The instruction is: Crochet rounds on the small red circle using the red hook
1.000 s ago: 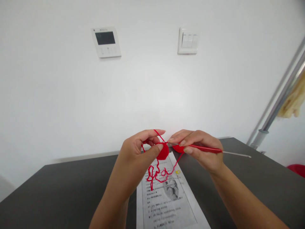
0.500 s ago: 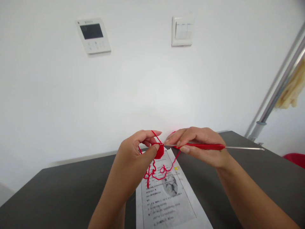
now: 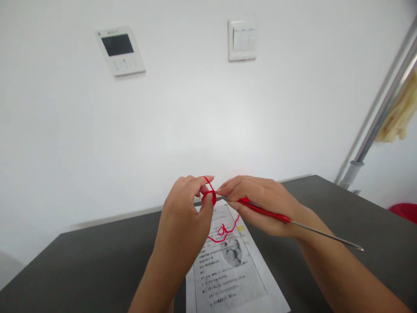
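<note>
My left hand (image 3: 187, 208) pinches a small round piece of red crochet (image 3: 213, 199) between thumb and fingers. A strand of red yarn (image 3: 208, 181) runs over its raised index finger down to the piece. In my right hand (image 3: 260, 202) is a crochet hook (image 3: 273, 214) with a red handle and metal ends, gripped like a pen. Its working tip is at the crochet's right edge, partly hidden by my fingertips. The other end slants down to the right across my wrist. Loose red yarn (image 3: 224, 234) curls over the printed paper below.
The printed paper sheet (image 3: 234, 287) lies on the dark grey table (image 3: 97, 256), which stands against a white wall. On the wall are a control panel (image 3: 120, 50) and a light switch (image 3: 243, 40). At right are a metal pole (image 3: 387, 104) and a red object (image 3: 405, 211).
The hook has tilted, its rear end swinging downward, and my right hand has drawn closer to the left. My left hand has turned the crochet piece more edge-on. The view has shifted slightly.
</note>
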Available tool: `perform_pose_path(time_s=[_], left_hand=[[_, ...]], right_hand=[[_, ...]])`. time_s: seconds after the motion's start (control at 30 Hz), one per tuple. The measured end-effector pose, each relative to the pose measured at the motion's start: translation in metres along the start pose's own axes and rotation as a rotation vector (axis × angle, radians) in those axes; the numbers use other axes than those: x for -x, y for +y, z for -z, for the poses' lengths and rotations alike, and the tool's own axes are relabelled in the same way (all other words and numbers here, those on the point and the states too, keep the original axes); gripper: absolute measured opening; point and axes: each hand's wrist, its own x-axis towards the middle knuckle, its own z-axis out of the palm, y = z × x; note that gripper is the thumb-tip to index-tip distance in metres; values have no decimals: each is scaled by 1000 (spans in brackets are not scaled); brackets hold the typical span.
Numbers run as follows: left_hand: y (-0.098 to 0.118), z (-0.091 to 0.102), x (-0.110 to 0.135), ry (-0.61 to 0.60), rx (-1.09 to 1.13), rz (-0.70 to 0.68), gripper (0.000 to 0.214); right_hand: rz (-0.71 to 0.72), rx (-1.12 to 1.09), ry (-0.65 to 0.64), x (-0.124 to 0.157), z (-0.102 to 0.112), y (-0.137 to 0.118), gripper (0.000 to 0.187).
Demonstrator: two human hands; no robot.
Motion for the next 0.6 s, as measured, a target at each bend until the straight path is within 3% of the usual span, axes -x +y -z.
perform_pose_path(time_s=[0.27, 0.47, 0.6], left_hand=[[6, 0, 3, 35, -27, -7, 22], [4, 3, 0, 31, 248, 229, 31], [-2, -2, -4, -13, 407, 343, 40]], right_hand=[[85, 17, 128, -5, -14, 4, 9], [163, 4, 332, -3, -25, 15, 10], [187, 53, 397, -3, -28, 17, 9]])
